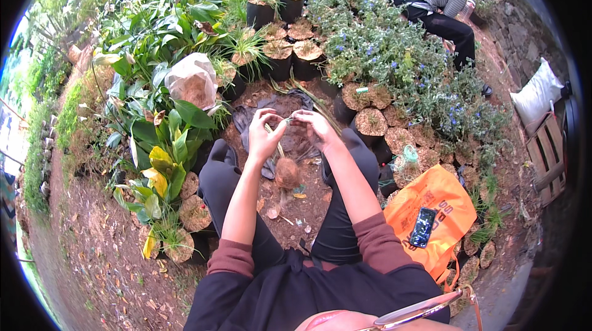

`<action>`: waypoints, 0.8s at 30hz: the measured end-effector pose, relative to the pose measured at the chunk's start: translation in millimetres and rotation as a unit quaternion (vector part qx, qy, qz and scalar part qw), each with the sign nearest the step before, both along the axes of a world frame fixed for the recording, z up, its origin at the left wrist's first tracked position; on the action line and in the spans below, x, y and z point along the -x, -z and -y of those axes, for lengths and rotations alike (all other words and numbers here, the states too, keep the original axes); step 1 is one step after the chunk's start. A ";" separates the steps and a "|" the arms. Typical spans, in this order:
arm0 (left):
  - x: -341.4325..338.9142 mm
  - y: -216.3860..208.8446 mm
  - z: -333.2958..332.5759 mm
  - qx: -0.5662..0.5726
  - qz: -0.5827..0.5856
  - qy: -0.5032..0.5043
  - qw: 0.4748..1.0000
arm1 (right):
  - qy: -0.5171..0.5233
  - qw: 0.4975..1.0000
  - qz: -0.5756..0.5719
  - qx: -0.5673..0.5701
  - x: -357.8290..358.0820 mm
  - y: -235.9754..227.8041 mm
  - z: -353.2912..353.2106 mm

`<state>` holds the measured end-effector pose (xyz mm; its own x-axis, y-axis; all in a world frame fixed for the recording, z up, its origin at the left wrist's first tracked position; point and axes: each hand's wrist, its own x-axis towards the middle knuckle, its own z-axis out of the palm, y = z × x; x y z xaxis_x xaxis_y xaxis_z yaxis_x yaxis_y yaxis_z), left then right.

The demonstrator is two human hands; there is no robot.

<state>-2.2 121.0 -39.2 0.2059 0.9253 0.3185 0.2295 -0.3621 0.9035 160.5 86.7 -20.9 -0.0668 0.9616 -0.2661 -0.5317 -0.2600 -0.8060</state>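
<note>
My left hand [264, 135] and my right hand [314, 128] are raised between my knees, fingertips almost meeting. Both are pinched on a thin, greenish strand [287, 120]; its exact kind is too small to make out. Below them is a round brown fibrous ball [287, 174], perhaps a root ball. A pale stem [280, 148] runs from my left hand toward this ball. Under and beyond my hands, a dark crumpled plastic sheet [246, 122] lies on the soil with brown loose material on it.
Fibre-topped black plant pots [370, 122] stand ahead and right. Leafy plants [179, 127] crowd the left, with a white bag of brown fibre [192, 81]. On my right, a phone [422, 227] rests on an orange bag [450, 198]. Another person [435, 1] bends over at far right.
</note>
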 end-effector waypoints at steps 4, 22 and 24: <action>4.2 0.5 -2.5 0.073 0.066 0.048 0.994 | 0.036 0.998 0.041 -0.017 -15.2 4.6 -2.4; 11.8 -7.2 3.6 -0.037 -0.023 0.101 0.994 | -0.049 0.997 0.063 -0.019 -4.5 2.9 -1.2; 10.3 -7.6 4.3 -0.041 -0.029 0.103 0.993 | -0.051 0.997 0.061 -0.020 -5.7 6.3 -0.9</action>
